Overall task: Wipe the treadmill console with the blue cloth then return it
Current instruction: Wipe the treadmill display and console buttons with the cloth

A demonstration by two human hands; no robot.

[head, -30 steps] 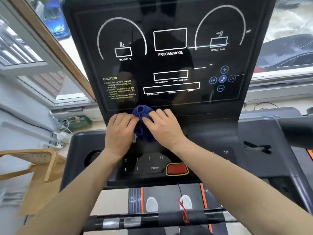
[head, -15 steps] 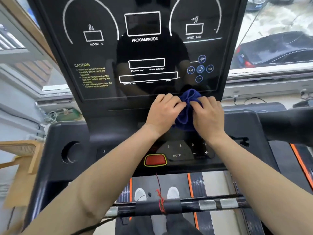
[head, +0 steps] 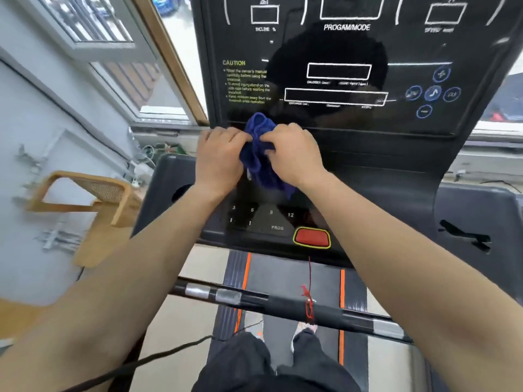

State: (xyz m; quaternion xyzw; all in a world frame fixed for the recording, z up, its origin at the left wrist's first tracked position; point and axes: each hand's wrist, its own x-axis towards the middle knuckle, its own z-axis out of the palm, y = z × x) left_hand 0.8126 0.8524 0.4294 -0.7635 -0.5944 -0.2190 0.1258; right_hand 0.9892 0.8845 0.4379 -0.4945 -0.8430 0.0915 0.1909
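Observation:
The bunched blue cloth [head: 259,154] is pinched between both hands at the lower left of the black treadmill console [head: 396,154], just below the glossy display panel [head: 339,52]. My left hand [head: 219,159] grips its left side. My right hand [head: 294,157] grips its right side, fingers curled into the fabric. The cloth's tail hangs down toward the keypad with numbers and the PROG label [head: 277,227]. Part of the cloth is hidden by my fingers.
A red stop button [head: 312,237] sits at the console's front edge, with a red cord [head: 309,301] tied to the black handlebar [head: 283,302]. A cup hole [head: 181,192] lies at the left. A wooden chair [head: 93,199] stands by the left wall, under the windows.
Both hands and the cloth have swept from the right side of the console's lower edge back to its left side. The view has swung with them.

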